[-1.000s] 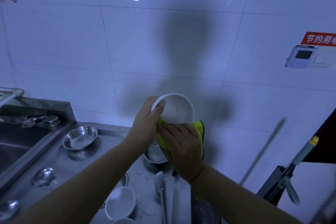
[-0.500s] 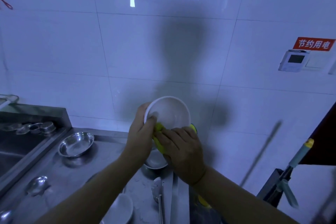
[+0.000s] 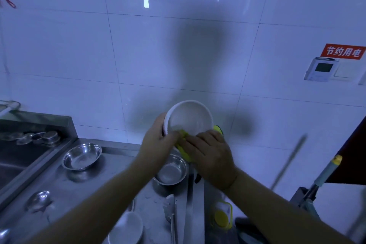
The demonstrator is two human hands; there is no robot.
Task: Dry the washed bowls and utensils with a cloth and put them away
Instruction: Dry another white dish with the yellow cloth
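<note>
Here, at centre frame, we grip the white bowl [image 3: 190,119] by its left rim with our left hand [image 3: 158,142], tilted open toward us above the steel counter [image 3: 111,180]; just right, our right hand [image 3: 212,156] clamps the yellow cloth [image 3: 183,144] against its lower rim.

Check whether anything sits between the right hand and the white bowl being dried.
Yes: the yellow-green cloth lies between the right hand and the round white bowl's near rim, as drying requires. The left hand grips the bowl's left rim directly, with nothing visible between them.
</note>
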